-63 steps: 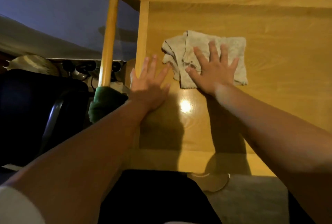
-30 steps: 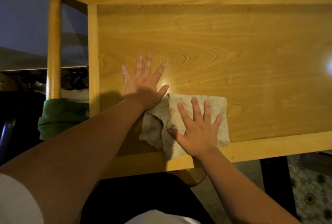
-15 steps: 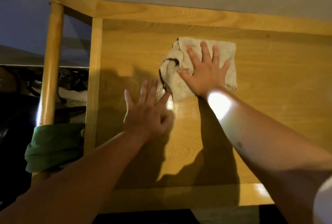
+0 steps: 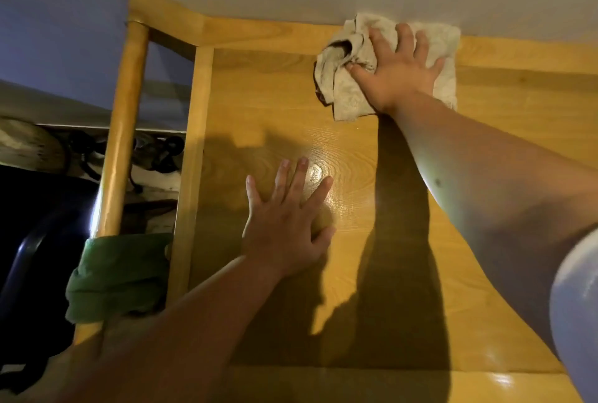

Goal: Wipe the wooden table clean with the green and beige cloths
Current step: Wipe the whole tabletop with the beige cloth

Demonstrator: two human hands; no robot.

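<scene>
Head view: beige cloth (image 4: 348, 101) is pinned flat-palmed by right hand (image 4: 396, 71) at tabletop (image 4: 517, 130) far edge; left hand (image 4: 284, 224) splayed empty, nearer.

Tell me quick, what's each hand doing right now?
Left hand: open, flat on the table, holding nothing.
Right hand: open, fingers spread, pressing the beige cloth at the table's far edge.

The wooden table (image 4: 265, 105) is yellow-brown and shiny, with a raised rim around its flat top. The beige cloth (image 4: 346, 92) lies crumpled at the far edge, touching the wall. The green cloth (image 4: 116, 276) is bunched up and hangs on a round wooden rail at the table's left side.
</scene>
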